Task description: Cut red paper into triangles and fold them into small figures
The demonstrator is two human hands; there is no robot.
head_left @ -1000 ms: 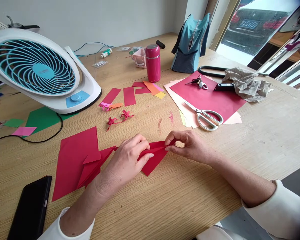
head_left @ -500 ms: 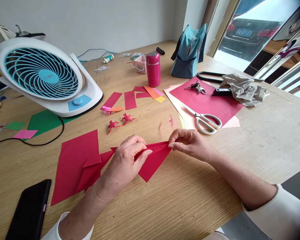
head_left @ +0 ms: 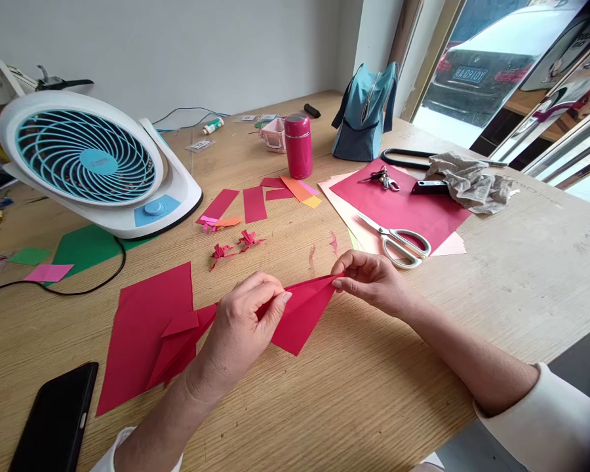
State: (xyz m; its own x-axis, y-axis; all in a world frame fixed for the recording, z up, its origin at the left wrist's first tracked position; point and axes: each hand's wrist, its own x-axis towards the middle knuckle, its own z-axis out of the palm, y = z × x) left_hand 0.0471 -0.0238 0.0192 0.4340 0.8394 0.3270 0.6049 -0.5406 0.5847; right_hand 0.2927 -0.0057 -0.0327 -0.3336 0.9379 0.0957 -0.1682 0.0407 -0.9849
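Folded red paper point(head_left: 302, 322): one, over near part of desk point(head_left: 354, 393). Left hand point(head_left: 243, 324): partly curled, thumb and fingers pinching upper edge. Right hand point(head_left: 378, 283): fingertips closed on right corner, apparently keeping edge taut.

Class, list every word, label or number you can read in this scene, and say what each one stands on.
"A·0910Y": the car's number plate; the character before it is too blurred.
Fan hub: lettering too small.
White tube and flat packet: print too small.
Tabletop: marks at right too faint.
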